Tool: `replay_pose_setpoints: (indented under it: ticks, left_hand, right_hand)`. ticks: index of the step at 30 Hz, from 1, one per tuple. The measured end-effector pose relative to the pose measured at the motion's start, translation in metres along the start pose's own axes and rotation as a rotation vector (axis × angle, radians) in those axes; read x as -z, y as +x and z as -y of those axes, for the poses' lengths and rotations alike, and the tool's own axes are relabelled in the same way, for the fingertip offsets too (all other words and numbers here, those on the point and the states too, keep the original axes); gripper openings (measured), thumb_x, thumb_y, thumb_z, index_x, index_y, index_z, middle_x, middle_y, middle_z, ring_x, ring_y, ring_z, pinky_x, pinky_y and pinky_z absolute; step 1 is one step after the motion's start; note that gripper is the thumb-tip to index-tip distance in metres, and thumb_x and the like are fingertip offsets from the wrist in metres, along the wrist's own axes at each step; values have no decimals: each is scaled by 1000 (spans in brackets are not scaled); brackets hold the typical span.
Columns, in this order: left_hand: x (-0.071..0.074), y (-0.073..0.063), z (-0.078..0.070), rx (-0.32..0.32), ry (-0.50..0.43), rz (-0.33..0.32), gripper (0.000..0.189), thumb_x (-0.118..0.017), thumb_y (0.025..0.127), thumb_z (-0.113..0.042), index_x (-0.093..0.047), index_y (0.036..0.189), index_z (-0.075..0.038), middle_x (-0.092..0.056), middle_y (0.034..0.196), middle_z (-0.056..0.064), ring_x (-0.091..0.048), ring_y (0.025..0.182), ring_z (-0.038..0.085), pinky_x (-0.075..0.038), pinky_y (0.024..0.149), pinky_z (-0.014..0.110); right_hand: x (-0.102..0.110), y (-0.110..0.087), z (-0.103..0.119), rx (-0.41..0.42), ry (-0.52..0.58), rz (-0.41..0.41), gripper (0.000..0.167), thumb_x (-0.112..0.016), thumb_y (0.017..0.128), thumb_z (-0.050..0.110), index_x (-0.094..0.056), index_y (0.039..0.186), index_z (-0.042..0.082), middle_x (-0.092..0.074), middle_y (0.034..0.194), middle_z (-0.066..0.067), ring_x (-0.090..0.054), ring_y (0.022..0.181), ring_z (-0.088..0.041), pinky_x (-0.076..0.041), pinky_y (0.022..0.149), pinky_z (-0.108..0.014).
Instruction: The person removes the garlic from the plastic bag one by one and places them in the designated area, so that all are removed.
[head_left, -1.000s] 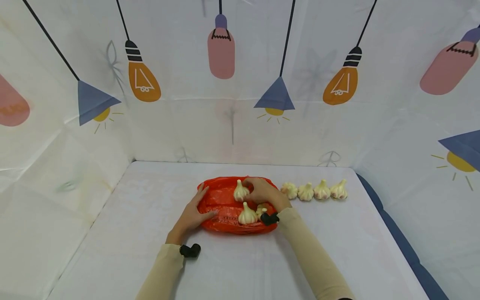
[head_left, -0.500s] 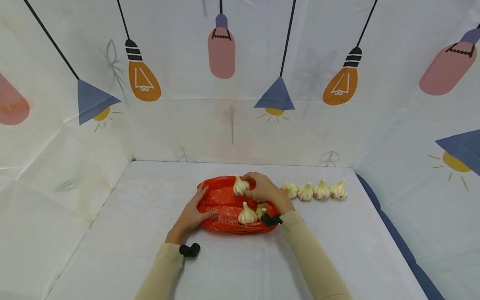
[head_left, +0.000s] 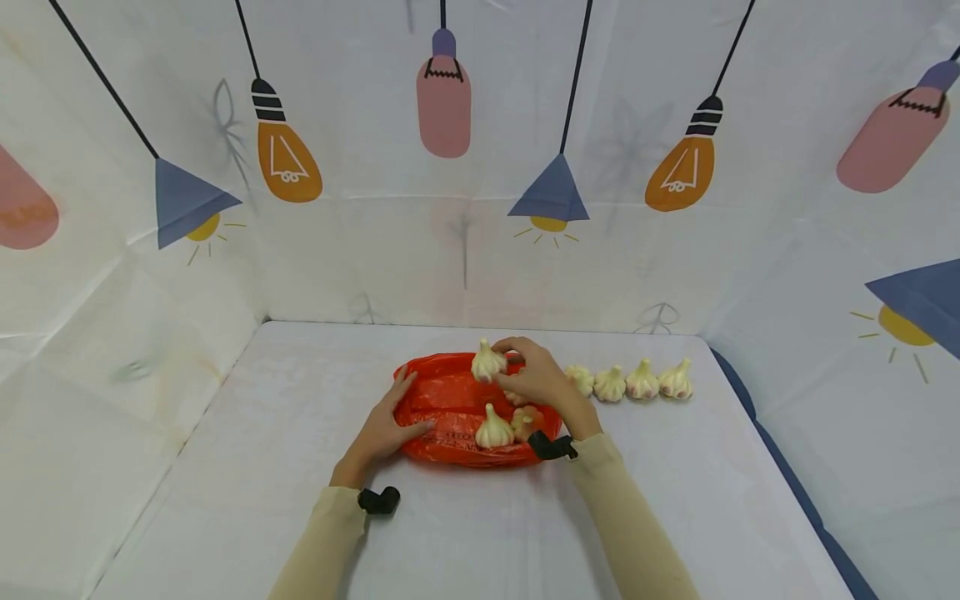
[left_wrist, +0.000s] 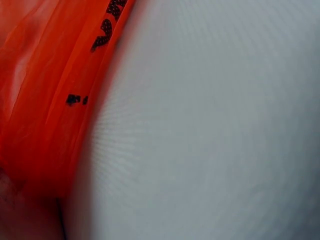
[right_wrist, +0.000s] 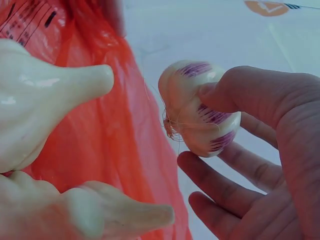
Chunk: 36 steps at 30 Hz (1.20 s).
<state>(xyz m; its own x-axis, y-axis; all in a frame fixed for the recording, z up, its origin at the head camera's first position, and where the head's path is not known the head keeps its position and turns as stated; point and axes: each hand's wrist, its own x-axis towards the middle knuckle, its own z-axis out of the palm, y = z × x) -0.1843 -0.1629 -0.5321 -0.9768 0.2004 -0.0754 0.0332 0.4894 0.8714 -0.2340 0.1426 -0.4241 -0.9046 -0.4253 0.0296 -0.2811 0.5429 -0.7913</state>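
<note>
My right hand (head_left: 543, 379) pinches a garlic bulb (head_left: 488, 361) between thumb and fingers, held over the far part of a red plastic bag (head_left: 438, 396). In the right wrist view, the held bulb (right_wrist: 187, 115) shows purple streaks and fine roots, with the thumb on its near side. Another garlic bulb (head_left: 494, 428) lies on the bag's near right part. Beside it is a further bulb (head_left: 527, 422), partly visible near the right wrist. My left hand (head_left: 382, 435) rests at the bag's left side, fingers spread and thumb extended over the red plastic.
Several garlic bulbs (head_left: 642, 381) stand in a row on the white table (head_left: 300, 400), right of the bag. A white cloth printed with lamps (head_left: 360, 242) rises behind the table and at both sides. Each wrist carries a small black device (head_left: 379, 501).
My right hand has lifted the garlic bulb up from the bag and drawn slightly away toward the far right. More of the bulb near the right wrist now shows. The left hand stays still.
</note>
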Motion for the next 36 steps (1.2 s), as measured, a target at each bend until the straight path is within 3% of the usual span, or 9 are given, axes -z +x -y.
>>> replay_pose_setpoints:
  ticks: [7, 18, 27, 32, 36]
  left_hand:
    - [0, 0, -1, 0, 0, 0, 101, -81, 84, -49, -24, 165, -29, -7, 175, -3, -12, 160, 37, -18, 123, 67]
    - [-1, -1, 1, -45, -9, -24, 101, -83, 84, -46, -25, 165, -26, -9, 175, -4, -13, 160, 35, -17, 124, 66]
    - [-1, 0, 0, -47, -2, -25, 101, -82, 85, -46, -25, 165, -26, -8, 175, -4, -12, 160, 35, -18, 124, 66]
    - [-1, -1, 0, -49, -8, -20, 100, -81, 86, -43, -24, 165, -25, -8, 175, -4, -12, 160, 35, -18, 124, 66]
    - [-1, 0, 0, -49, -9, -15, 100, -81, 86, -42, -24, 165, -24, -7, 175, -4, -12, 160, 36, -18, 124, 66]
  right_hand:
    - [5, -13, 4, 2, 20, -44, 46, -77, 93, 21, -61, 136, 16, -56, 145, -9, -62, 126, -34, -60, 93, -46]
    - [14, -38, 8, 18, 67, -131, 46, -77, 91, 16, -61, 134, 12, -57, 144, -11, -62, 128, -41, -56, 99, -57]
    - [24, -61, -8, 34, 64, -213, 46, -77, 91, 12, -61, 134, 10, -59, 139, -13, -64, 125, -40, -48, 108, -58]
    - [31, -75, -19, 19, 110, -263, 47, -78, 91, 8, -61, 134, 8, -58, 140, -16, -62, 128, -43, -51, 104, -60]
    - [35, -85, -29, 3, 82, -309, 47, -77, 91, 9, -60, 135, 7, -58, 141, -16, -63, 126, -41, -51, 104, -60]
